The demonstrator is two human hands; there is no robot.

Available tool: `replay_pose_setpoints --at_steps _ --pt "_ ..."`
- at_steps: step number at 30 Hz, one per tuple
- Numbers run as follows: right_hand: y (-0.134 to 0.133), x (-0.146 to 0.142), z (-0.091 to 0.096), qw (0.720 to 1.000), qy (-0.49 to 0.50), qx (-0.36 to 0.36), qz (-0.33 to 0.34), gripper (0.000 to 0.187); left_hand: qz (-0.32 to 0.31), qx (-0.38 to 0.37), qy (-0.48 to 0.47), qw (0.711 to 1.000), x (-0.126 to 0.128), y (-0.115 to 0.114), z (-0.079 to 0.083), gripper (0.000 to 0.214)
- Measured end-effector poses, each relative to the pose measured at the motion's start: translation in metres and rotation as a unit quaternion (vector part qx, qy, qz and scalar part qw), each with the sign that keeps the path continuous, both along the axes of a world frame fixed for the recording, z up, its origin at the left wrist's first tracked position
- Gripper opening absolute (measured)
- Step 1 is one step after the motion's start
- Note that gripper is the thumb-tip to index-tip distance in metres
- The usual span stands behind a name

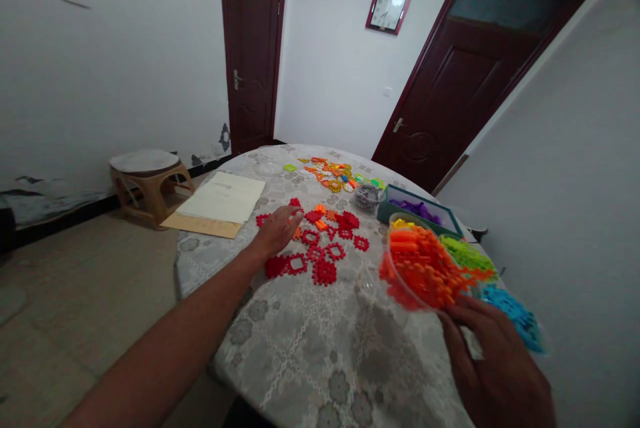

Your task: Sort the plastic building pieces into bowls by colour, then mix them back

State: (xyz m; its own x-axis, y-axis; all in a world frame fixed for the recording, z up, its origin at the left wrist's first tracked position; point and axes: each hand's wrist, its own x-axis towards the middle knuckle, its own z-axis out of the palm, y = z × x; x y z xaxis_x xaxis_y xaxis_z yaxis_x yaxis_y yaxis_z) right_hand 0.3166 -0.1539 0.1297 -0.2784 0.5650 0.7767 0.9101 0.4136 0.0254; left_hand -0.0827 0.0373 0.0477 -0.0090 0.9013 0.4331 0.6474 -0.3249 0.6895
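Note:
My left hand (277, 231) reaches over the loose red toothed plastic pieces (325, 273), fingers stretched out and touching or just above them. A few orange pieces (321, 223) lie among the red ones. With my right hand (493, 355) I grip the near rim of a clear plastic tub (410, 295), which is tilted and looks raised off the tablecloth. Orange interlocking pieces (425, 265) fill this tub. Part of my right hand's grip is hidden by the tub and its contents.
Tubs of lime-green pieces (467, 255) and blue pieces (515, 315) stand at the right. Behind are a green box (450, 228) with purple pieces and a tub of grey pieces (369, 196). Paper sheets (223, 198) lie left; a stool (150, 181) stands beyond.

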Motion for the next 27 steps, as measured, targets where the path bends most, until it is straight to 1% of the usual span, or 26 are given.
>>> replay_pose_setpoints --at_steps 1,2,3,4,5,7,8,10,12,14,16,19,20,21,22,23,24,27 --pt "0.006 -0.02 0.005 0.999 0.021 -0.01 0.024 0.025 -0.002 0.0 -0.078 0.997 -0.001 -0.001 0.003 0.049" --pt "0.013 -0.041 0.008 0.997 0.047 -0.031 0.053 0.021 -0.009 -0.005 -0.159 0.987 -0.002 -0.001 0.004 0.052" --pt "0.021 -0.061 0.009 0.992 0.077 -0.058 0.086 0.018 -0.024 -0.013 -0.241 0.97 -0.003 -0.002 0.005 0.055" --pt "0.029 -0.08 0.008 0.983 0.109 -0.09 0.119 0.015 -0.048 -0.022 -0.322 0.945 -0.003 -0.003 0.006 0.056" --pt "0.039 -0.099 0.005 0.971 0.142 -0.124 0.15 0.013 -0.074 -0.033 -0.396 0.915 -0.004 -0.003 0.005 0.057" --pt "0.058 -0.131 -0.006 0.937 0.207 -0.205 0.195 0.014 -0.122 -0.063 -0.51 0.849 -0.006 -0.004 0.002 0.058" --pt "0.069 -0.144 -0.014 0.915 0.241 -0.249 0.208 0.016 -0.139 -0.079 -0.546 0.822 -0.008 -0.004 0.001 0.058" --pt "0.09 -0.167 -0.031 0.86 0.313 -0.336 0.222 0.019 -0.164 -0.114 -0.589 0.783 -0.013 -0.005 -0.002 0.06" --pt "0.11 -0.183 -0.05 0.795 0.387 -0.404 0.234 0.021 -0.184 -0.15 -0.615 0.752 -0.018 -0.005 -0.003 0.062" --pt "0.127 -0.193 -0.067 0.725 0.461 -0.451 0.244 0.026 -0.193 -0.174 -0.631 0.731 -0.022 -0.005 -0.004 0.062" --pt "0.141 -0.199 -0.08 0.65 0.531 -0.483 0.249 0.032 -0.192 -0.187 -0.641 0.719 -0.023 -0.006 -0.004 0.061" --pt "0.153 -0.201 -0.091 0.52 0.636 -0.51 0.256 0.037 -0.186 -0.184 -0.647 0.716 -0.021 -0.005 -0.007 0.059" --pt "0.156 -0.201 -0.093 0.485 0.662 -0.511 0.255 0.037 -0.186 -0.181 -0.645 0.718 -0.019 -0.004 -0.008 0.059" --pt "0.158 -0.201 -0.094 0.459 0.681 -0.512 0.253 0.035 -0.187 -0.179 -0.642 0.722 -0.017 -0.003 -0.009 0.059" --pt "0.16 -0.201 -0.095 0.44 0.694 -0.513 0.249 0.033 -0.187 -0.177 -0.636 0.727 -0.015 -0.002 -0.01 0.061" --pt "0.162 -0.202 -0.095 0.429 0.702 -0.514 0.244 0.029 -0.186 -0.172 -0.626 0.737 -0.013 -0.001 -0.012 0.063" --pt "0.163 -0.202 -0.096 0.42 0.707 -0.516 0.238 0.025 -0.182 -0.163 -0.61 0.754 -0.011 0.001 -0.014 0.065" --pt "0.167 -0.203 -0.097 0.382 0.732 -0.519 0.221 0.011 -0.154 -0.106 -0.549 0.815 -0.009 0.005 -0.02 0.064"
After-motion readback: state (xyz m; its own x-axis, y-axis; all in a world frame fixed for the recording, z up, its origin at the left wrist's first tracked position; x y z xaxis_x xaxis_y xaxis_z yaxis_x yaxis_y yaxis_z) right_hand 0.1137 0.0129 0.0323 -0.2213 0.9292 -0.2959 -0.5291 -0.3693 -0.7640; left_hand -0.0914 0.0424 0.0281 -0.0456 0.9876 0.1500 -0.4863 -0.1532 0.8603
